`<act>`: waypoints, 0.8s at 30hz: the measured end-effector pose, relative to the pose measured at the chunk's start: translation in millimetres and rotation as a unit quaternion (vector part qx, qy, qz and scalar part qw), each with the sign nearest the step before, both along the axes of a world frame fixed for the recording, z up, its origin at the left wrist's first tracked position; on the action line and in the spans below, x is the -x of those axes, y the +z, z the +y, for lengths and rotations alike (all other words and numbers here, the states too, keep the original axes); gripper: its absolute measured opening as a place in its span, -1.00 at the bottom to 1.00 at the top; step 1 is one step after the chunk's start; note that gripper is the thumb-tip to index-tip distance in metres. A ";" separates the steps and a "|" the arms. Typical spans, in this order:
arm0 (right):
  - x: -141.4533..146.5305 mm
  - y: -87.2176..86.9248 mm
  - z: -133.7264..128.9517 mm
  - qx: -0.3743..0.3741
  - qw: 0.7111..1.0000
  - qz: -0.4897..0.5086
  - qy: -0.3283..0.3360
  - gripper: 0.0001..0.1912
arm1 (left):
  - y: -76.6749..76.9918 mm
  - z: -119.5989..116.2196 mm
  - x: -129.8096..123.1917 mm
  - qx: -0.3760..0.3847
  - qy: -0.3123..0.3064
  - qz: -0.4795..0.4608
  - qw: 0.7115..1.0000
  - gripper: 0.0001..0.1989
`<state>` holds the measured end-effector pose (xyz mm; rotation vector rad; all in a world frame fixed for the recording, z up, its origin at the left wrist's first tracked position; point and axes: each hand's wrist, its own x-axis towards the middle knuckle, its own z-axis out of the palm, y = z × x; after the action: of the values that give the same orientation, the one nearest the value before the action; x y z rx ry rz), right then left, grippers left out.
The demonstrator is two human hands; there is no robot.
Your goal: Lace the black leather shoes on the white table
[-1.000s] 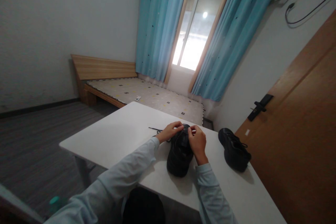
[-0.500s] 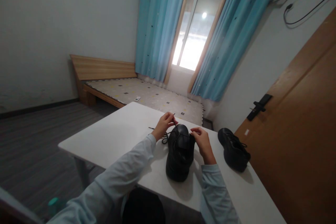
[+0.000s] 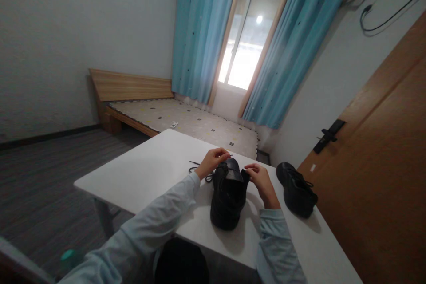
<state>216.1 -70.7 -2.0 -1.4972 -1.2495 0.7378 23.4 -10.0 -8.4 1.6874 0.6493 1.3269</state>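
A black shoe [image 3: 226, 208] stands on the white table [image 3: 140, 177], its toe pointing away from me and its tongue raised. At the upper left of the shoe, my left hand [image 3: 214, 159] pinches a dark shoelace, whose tip sticks out past the fingers. My right hand [image 3: 260, 177] is closed at the upper right edge of the shoe opening, its fingertips on the shoe's side flap. Loose lace [image 3: 209, 177] lies curled on the table left of the shoe. A second black shoe [image 3: 296, 191] rests further right with its lace in it.
Beyond the table stands a bed [image 3: 193, 120] with a small white object [image 3: 174, 124] on it. A wooden door [image 3: 379, 151] with a black handle is at the right. Blue curtains [image 3: 206, 31] flank the window. A dark rounded shape [image 3: 182, 262] shows below the table's near edge.
My left hand has moved slightly right and down, with the lace tip now pointing right. My right hand has shifted a little right, and the shoe's side flap and tongue sit differently.
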 end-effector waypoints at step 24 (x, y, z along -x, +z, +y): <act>-3.3 0.8 -0.5 0.017 0.999 0.031 -0.014 -0.81 | -3.6 -9.8 -23.3 -0.154 -0.039 0.272 0.949 -0.80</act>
<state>219.4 -71.2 -1.2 -1.5062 -1.1711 0.7852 46.7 -19.8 -12.0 2.3465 0.6964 0.9354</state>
